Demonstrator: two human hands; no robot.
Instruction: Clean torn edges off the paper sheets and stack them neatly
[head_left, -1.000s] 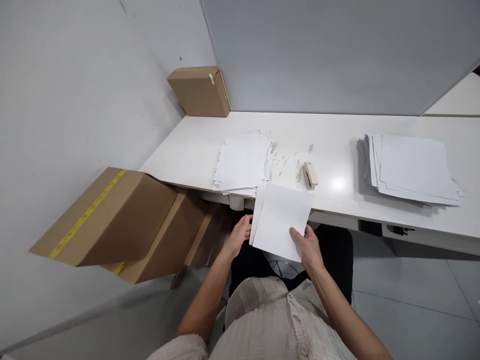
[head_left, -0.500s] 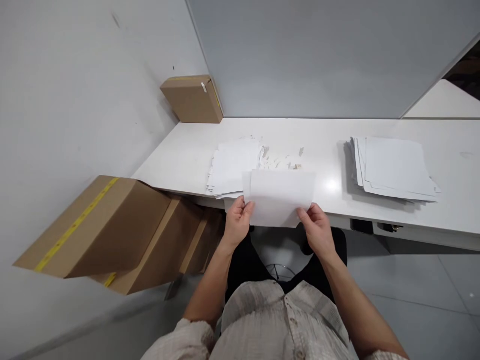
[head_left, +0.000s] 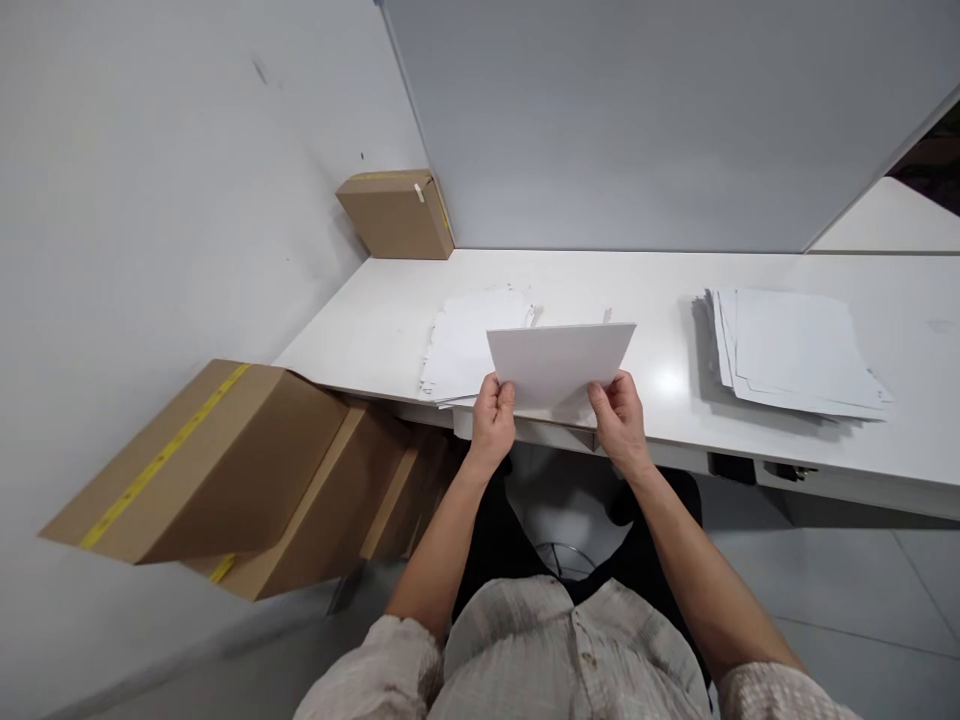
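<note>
Both hands hold white paper sheets point(head_left: 559, 360) upright at the front edge of the table, leaning a little. My left hand point(head_left: 493, 420) is closed on their lower left side, the thumb on the near face. On the lower right side my right hand point(head_left: 621, 415) pinches them in the same way. How many sheets there are I cannot tell. Just behind my left hand lies a loose paper stack point(head_left: 469, 345) with ragged edges, partly covered by the held sheets. Farther right sits a thicker stack of paper point(head_left: 795, 345), its sheets unevenly fanned.
The white table point(head_left: 660, 290) runs along a grey panel point(head_left: 637, 130). A small cardboard box point(head_left: 397, 215) stands in the back left corner. Larger cardboard boxes point(head_left: 225, 480) with yellow tape are at the left, beside the table. A few small scraps lie behind the held sheets.
The sheets have gone from lying nearly flat and slightly offset to standing upright with edges even. My hands have moved closer together and slightly up. The view has shifted a little.
</note>
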